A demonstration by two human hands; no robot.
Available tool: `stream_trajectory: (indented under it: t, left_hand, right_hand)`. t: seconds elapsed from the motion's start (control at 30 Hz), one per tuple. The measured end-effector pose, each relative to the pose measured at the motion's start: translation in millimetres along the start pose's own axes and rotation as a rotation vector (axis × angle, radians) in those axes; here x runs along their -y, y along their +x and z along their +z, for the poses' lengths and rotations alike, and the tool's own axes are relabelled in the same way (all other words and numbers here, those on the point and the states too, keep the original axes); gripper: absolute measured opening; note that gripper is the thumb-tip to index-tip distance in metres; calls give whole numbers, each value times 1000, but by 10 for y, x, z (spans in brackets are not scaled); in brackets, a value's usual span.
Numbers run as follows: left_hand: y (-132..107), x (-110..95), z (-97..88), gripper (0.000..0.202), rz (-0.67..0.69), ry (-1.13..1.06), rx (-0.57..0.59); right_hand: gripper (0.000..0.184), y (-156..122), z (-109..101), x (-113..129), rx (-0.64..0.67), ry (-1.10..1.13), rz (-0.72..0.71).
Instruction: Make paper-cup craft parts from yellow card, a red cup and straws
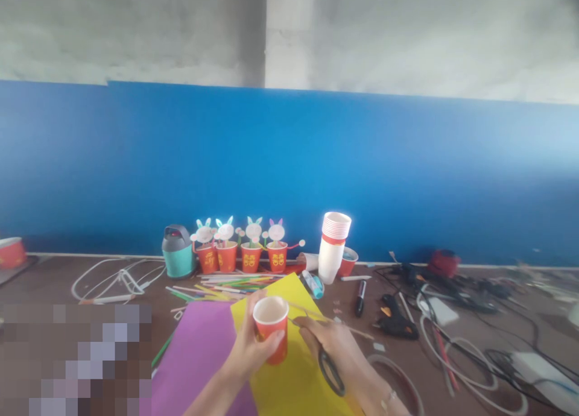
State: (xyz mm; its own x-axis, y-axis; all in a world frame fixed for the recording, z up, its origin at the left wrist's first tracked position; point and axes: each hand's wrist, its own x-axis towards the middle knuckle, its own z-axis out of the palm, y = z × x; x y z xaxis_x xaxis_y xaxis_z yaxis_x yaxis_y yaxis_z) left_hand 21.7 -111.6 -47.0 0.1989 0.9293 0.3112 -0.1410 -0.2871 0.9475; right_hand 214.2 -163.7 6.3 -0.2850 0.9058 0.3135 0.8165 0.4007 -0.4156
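Observation:
A red paper cup (277, 351) with a white inside stands upright in my left hand (253, 337), whose fingers and thumb are wrapped round it. Just right of the cup, my right hand (332, 343) is closed on scissors (332, 374); a dark handle loop shows below the palm and the blade end points toward the cup's rim. Under both hands lie a yellow paper sheet (289, 392) and a purple paper sheet (201, 356). A thin tan stick (357, 330) shows behind the right hand.
Red cups with rabbit figures (251, 256) line the back, beside a teal container (178, 256) and a tall cup stack (333, 247). Colored sticks (226, 286) lie before them. At right are a marker (360, 298), a black glue gun (395, 318) and tangled cables (474, 368).

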Motion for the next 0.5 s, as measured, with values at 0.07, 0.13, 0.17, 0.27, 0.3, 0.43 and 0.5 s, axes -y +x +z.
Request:
stream_trajectory:
  t: [0.07,0.13,0.17,0.27,0.3,0.43,0.5]
  left_hand:
    - [12,12,-3,48,14,17,40]
    - [36,16,-16,40,39,10,82]
    - [48,12,-24,37,56,21,92]
    - [72,-24,-40,23,98,152,77]
    - [73,-39,-41,16,104,216,66]
    - [60,-86,-28,4,199,420,15]
    - [52,-113,-16,6,302,469,-3]
  right_hand:
    - [32,-5,-4,13,1,-8,3]
    - [32,-6,17,-3,4,-12,5]
    - [32,-4,37,-23,4,-19,9]
    - [32,9,119,-109,14,-82,20]
    - [32,15,146,-136,21,-109,21]
    - [32,25,205,-184,35,-149,-4]
    - [32,22,203,-172,34,-159,-12]
